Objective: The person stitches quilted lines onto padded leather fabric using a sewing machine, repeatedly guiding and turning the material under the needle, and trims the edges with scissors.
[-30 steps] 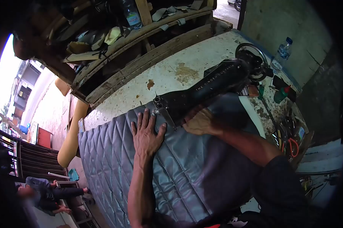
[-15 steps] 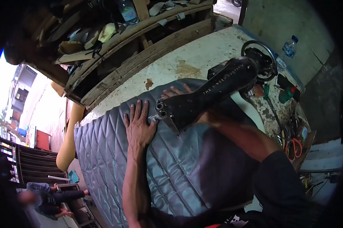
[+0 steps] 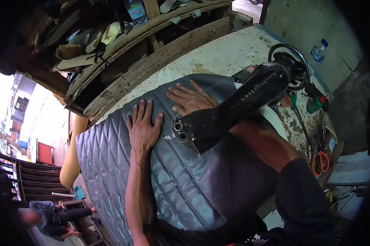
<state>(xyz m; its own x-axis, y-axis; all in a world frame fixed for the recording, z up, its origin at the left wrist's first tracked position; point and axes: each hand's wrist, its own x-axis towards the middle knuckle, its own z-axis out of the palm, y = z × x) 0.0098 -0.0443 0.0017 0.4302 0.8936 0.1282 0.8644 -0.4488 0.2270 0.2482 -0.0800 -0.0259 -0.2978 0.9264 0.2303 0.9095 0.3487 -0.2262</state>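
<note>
A large sheet of grey quilted fabric (image 3: 181,180), stitched in diagonal lines, lies over the table under a black sewing machine (image 3: 246,102) lettered "THE SINGER COMPANY". My left hand (image 3: 144,127) rests flat on the fabric, fingers spread, just left of the machine's needle end. On the far side of the machine head, my right hand (image 3: 193,98) also lies flat on the fabric with its fingers apart. My right forearm passes beneath the machine's arm. The needle and presser foot are mostly hidden behind the machine head.
A wooden shelf (image 3: 152,49) with scraps and a water bottle (image 3: 136,11) borders the table's far side. On the right are a handwheel (image 3: 289,65), another bottle (image 3: 319,51), a green squeeze bottle (image 3: 316,105) and orange-handled scissors (image 3: 320,162). A person (image 3: 56,217) sits at lower left.
My right hand has come further out from behind the machine head, toward the left. My left hand has shifted slightly left and up over the fabric. The view has also moved a little.
</note>
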